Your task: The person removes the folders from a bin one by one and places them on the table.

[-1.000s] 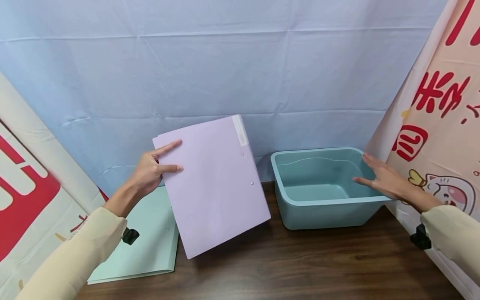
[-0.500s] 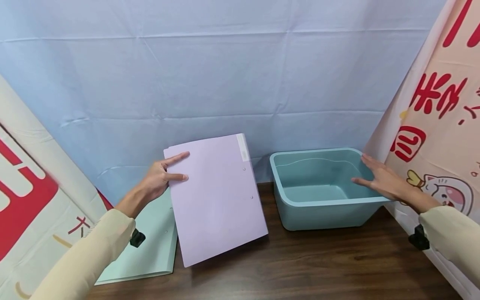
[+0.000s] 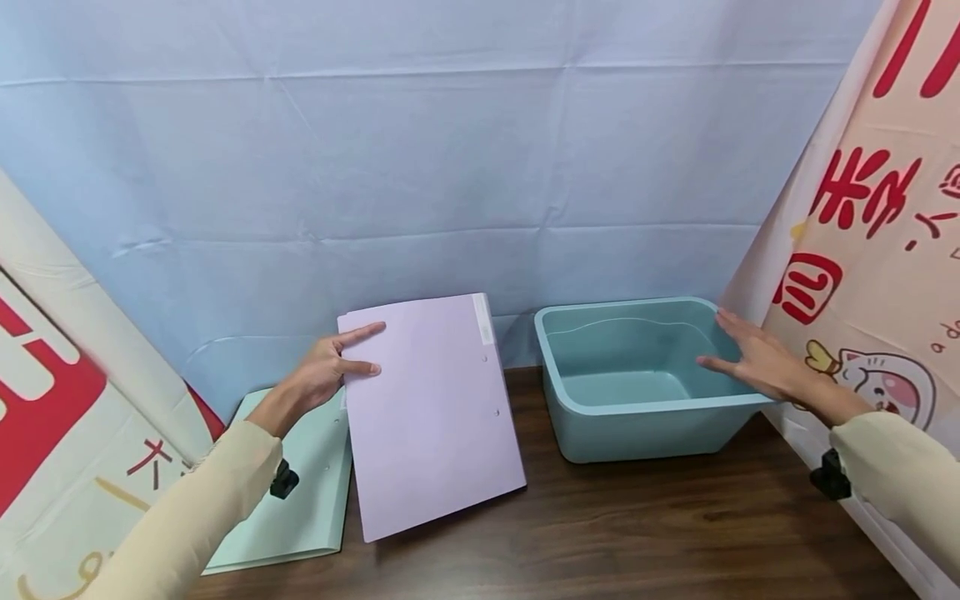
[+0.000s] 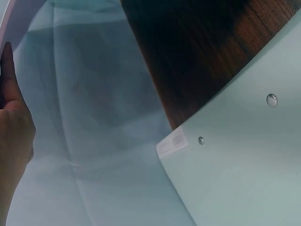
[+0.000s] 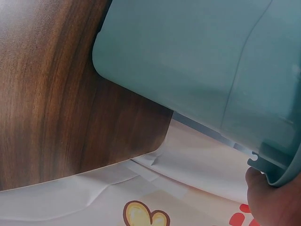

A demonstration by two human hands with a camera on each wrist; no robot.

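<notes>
My left hand pinches the left edge of a lilac file folder, thumb and a finger lying on its front. The folder stands tilted, its lower edge close over the table, a white label at its top right corner. Behind my left wrist lies a mint-green file folder, partly hidden; its label and metal rivets show in the left wrist view. On the right, my right hand grips the right rim of a blue-green plastic tub, thumb over the inside. The right wrist view shows fingertips beneath the rim.
Both folders and the tub are on a dark wood table. A pale blue cloth hangs behind. Printed banners flank the sides, the right banner close beside the tub.
My left hand has lowered the lilac folder, shifting slightly right at its top and becoming less tilted. The right hand keeps its hold on the tub, which stays in place.
</notes>
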